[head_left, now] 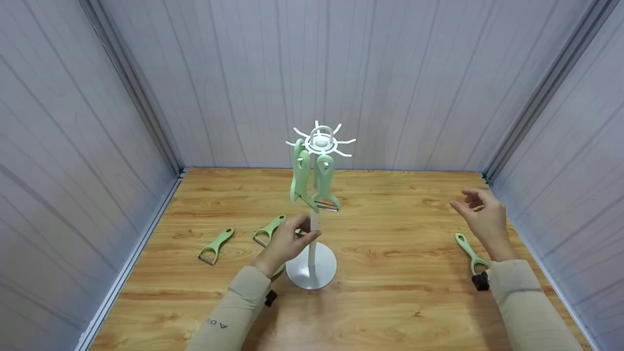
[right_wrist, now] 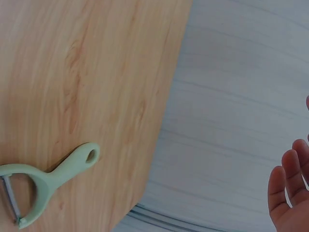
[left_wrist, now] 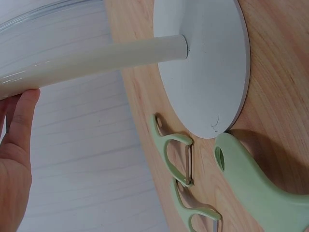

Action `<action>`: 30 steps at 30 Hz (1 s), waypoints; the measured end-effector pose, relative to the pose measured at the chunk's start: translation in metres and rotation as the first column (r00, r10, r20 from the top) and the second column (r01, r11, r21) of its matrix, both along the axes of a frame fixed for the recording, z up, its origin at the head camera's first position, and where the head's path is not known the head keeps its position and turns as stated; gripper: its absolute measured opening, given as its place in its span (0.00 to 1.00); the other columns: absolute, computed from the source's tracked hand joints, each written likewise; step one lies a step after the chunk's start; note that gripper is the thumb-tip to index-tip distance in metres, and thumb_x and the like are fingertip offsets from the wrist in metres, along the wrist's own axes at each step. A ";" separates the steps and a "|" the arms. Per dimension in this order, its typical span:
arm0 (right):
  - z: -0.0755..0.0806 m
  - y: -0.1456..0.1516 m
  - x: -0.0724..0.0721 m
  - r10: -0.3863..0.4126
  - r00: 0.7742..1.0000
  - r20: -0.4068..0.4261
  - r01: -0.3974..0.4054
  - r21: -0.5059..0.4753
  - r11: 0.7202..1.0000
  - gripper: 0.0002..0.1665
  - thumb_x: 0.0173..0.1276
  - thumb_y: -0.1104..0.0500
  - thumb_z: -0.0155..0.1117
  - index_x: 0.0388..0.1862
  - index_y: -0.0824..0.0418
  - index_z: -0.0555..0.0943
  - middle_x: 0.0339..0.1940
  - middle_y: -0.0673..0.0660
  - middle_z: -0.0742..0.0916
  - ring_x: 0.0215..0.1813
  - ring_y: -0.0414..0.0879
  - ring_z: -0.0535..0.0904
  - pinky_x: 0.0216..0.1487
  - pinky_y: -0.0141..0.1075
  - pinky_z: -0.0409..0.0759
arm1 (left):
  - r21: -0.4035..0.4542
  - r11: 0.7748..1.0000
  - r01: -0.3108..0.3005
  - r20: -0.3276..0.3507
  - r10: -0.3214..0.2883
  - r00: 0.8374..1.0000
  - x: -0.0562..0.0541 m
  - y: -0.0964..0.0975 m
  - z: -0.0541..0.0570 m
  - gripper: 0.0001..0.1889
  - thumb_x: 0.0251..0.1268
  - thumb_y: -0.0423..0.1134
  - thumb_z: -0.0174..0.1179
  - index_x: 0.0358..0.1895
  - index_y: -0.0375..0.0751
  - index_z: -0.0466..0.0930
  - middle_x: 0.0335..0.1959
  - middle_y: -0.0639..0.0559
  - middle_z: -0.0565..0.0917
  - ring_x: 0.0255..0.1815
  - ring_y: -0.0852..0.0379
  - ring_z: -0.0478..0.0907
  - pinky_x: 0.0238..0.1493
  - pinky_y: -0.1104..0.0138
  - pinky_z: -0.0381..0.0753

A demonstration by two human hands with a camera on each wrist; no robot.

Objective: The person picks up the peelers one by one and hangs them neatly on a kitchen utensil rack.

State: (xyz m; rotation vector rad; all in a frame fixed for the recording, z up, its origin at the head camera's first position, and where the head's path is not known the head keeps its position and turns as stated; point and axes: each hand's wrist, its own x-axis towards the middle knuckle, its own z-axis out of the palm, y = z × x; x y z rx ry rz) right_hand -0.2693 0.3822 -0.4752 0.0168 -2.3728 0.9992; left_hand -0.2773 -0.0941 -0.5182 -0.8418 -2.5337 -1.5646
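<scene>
A white hanging stand (head_left: 313, 275) with a round base and a ring of hooks stands upright mid-table. My left hand (head_left: 286, 242) grips its pole (left_wrist: 106, 59), thumb in front and fingers partly hidden behind. Three green peelers hang from hooks at the front and left; one is the peeler (head_left: 324, 178) at the front. My right hand (head_left: 487, 219) is raised at the right, fingers loosely bent, holding nothing. Below it, apart from the hand, lies a green peeler (right_wrist: 53, 181), its blade end partly covered by the sleeve in the head view.
Left of the stand, one green peeler (head_left: 217, 246) lies on the wooden table (head_left: 390, 292). A second peeler (head_left: 269, 228) lies partly behind my left hand. A third peeler (left_wrist: 263, 186) lies close by the base. Pale panel walls (head_left: 390, 73) enclose the table's back and sides.
</scene>
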 end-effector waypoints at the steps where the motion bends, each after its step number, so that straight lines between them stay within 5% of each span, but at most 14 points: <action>1: -0.002 0.002 0.000 0.002 1.000 0.009 -0.002 0.007 1.000 0.23 0.71 0.60 0.80 0.59 0.71 0.86 0.42 0.60 0.86 0.41 0.29 0.76 0.43 0.15 0.71 | -0.001 1.000 -0.001 0.003 0.001 1.000 0.000 0.000 0.000 0.14 0.80 0.40 0.67 0.54 0.30 0.82 0.45 0.44 0.89 0.48 0.50 0.88 0.48 0.61 0.92; 4: -0.008 0.009 0.000 -0.001 0.998 0.058 0.000 0.026 1.000 0.25 0.73 0.57 0.79 0.61 0.71 0.85 0.45 0.63 0.87 0.42 0.33 0.77 0.43 0.15 0.71 | 0.003 1.000 0.003 0.004 -0.004 1.000 -0.001 0.000 0.000 0.13 0.80 0.40 0.66 0.53 0.32 0.83 0.45 0.44 0.89 0.48 0.49 0.88 0.48 0.60 0.92; 11: -0.017 0.023 0.004 0.016 0.984 0.177 -0.024 0.041 0.999 0.32 0.76 0.50 0.76 0.68 0.70 0.82 0.54 0.69 0.86 0.54 0.60 0.81 0.44 0.16 0.70 | 0.004 1.000 0.006 0.011 -0.007 1.000 -0.002 0.000 0.000 0.11 0.81 0.43 0.66 0.51 0.37 0.83 0.44 0.45 0.90 0.48 0.51 0.88 0.48 0.59 0.92; 18: -0.031 0.038 0.005 0.025 0.964 0.265 -0.038 0.044 0.998 0.37 0.77 0.45 0.74 0.73 0.69 0.79 0.57 0.68 0.85 0.54 0.52 0.80 0.42 0.18 0.73 | 0.000 1.000 0.003 -0.009 -0.003 1.000 -0.002 0.000 -0.001 0.09 0.80 0.40 0.67 0.49 0.37 0.83 0.43 0.45 0.90 0.47 0.52 0.87 0.46 0.62 0.90; 25: -0.045 0.050 0.011 0.055 0.939 0.339 -0.077 0.052 0.996 0.38 0.78 0.50 0.74 0.74 0.74 0.76 0.60 0.74 0.83 0.58 0.63 0.80 0.43 0.19 0.74 | 0.013 1.000 -0.010 -0.002 0.010 1.000 0.000 0.001 0.000 0.06 0.79 0.36 0.67 0.49 0.37 0.83 0.43 0.46 0.89 0.46 0.52 0.87 0.46 0.65 0.89; 30: -0.057 0.060 0.014 0.067 0.909 0.412 -0.091 0.037 0.995 0.44 0.79 0.44 0.71 0.78 0.72 0.72 0.65 0.74 0.81 0.62 0.66 0.79 0.54 0.38 0.82 | 0.011 1.000 -0.012 -0.002 0.012 1.000 0.000 0.001 0.000 0.06 0.79 0.36 0.67 0.49 0.37 0.83 0.43 0.46 0.89 0.46 0.53 0.87 0.46 0.65 0.89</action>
